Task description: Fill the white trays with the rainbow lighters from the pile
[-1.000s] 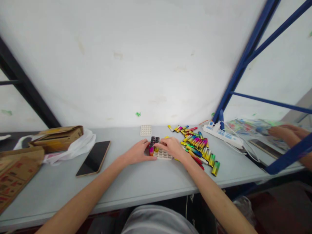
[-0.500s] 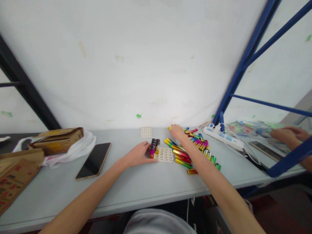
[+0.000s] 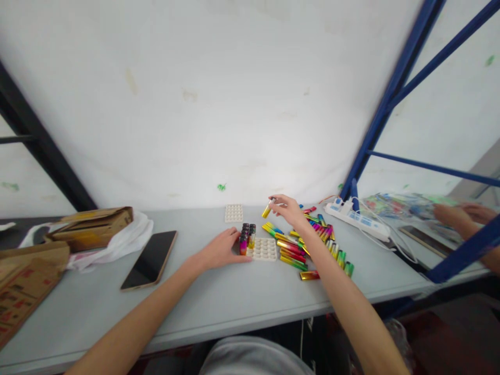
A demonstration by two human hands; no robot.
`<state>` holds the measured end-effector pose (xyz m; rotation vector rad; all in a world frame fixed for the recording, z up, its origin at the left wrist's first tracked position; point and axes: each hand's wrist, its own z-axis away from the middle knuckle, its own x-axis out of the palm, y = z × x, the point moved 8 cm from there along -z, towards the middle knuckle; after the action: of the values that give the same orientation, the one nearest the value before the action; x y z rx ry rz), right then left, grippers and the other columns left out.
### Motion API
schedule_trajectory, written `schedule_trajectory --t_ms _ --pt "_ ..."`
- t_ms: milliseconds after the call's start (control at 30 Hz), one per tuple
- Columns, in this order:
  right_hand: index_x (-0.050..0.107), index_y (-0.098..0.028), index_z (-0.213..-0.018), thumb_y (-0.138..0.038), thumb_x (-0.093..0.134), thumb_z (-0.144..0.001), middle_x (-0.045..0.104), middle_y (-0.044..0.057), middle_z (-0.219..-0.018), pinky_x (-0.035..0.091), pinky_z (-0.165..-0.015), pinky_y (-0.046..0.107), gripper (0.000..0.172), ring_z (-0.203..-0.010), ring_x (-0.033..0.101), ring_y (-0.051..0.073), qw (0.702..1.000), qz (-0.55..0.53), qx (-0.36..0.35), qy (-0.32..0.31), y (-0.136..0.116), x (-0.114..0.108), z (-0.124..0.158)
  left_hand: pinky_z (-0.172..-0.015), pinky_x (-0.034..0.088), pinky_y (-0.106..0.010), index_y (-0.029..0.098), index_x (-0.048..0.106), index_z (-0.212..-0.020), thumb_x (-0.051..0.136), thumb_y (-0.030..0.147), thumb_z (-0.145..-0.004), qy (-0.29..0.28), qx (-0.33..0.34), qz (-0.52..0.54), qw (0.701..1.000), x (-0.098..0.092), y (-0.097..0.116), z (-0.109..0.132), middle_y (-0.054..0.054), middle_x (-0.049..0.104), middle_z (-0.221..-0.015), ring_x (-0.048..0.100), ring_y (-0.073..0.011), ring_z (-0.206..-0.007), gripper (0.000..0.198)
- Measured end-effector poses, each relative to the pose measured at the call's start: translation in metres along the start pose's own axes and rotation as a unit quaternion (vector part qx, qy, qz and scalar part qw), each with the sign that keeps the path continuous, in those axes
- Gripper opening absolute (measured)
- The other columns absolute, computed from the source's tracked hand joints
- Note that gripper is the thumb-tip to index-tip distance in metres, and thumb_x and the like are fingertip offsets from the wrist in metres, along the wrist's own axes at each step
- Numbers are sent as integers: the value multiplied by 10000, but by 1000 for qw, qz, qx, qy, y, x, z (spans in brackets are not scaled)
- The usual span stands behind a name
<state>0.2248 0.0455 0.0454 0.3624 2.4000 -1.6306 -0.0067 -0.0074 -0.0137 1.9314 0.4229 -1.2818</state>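
Observation:
Pinched in the fingertips of my right hand [image 3: 287, 208] is a yellow lighter [image 3: 267, 209], tilted, held above the table beyond the loose pile. My left hand [image 3: 222, 248] curves around the left end of a white holed tray [image 3: 265, 250], thumb along the near edge and fingers at the far side. Several lighters with black tops [image 3: 244, 242] stand upright in the tray's left holes, purple and yellow among them. The other holes in view are bare. To the tray's right lies a heap of loose metallic-coloured lighters [image 3: 292, 255], partly behind my right forearm.
A second white tray [image 3: 234, 213] lies near the wall. On the left are a phone [image 3: 149, 260], a white plastic bag [image 3: 128, 234] and cardboard boxes [image 3: 89, 229]. A power strip [image 3: 359, 224] sits by the blue frame [image 3: 385, 112]. Another person's hands [image 3: 455, 216] show at far right.
My right hand has lifted the yellow lighter off the table at the back and tilted it up, drawing slightly to the right. My left hand stays at the tray.

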Motion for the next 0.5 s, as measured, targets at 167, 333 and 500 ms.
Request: schedule_trajectory --t_ms 167,333,500 --pt "786 -211 -990 -578 844 -787 741 46 -981 526 -749 272 424 -881 654 172 969 -244 36 4 -13 18 22 -976 538 -461 205 694 -1019 823 712 -751 2 -1 0 1000 0 0 0 -116 689 -1113 657 -340 -1036 588" --pt "655 -245 -991 -709 803 -796 664 -10 -792 535 -670 301 524 -664 605 149 947 -314 41 -48 -17 47 38 -952 544 -455 200 675 -980 812 727 -755 -1 -10 -14 1000 1 0 1 -114 675 -1075 653 -336 -1009 589" --pt "570 -267 -1025 -712 677 -899 404 -106 -640 248 -457 213 474 -469 293 87 960 -259 61 -89 -11 63 47 -944 546 -462 192 679 -1009 814 722 -753 -3 -11 -11 1000 1 0 0 -119 674 -1077 653 -341 -1003 604"
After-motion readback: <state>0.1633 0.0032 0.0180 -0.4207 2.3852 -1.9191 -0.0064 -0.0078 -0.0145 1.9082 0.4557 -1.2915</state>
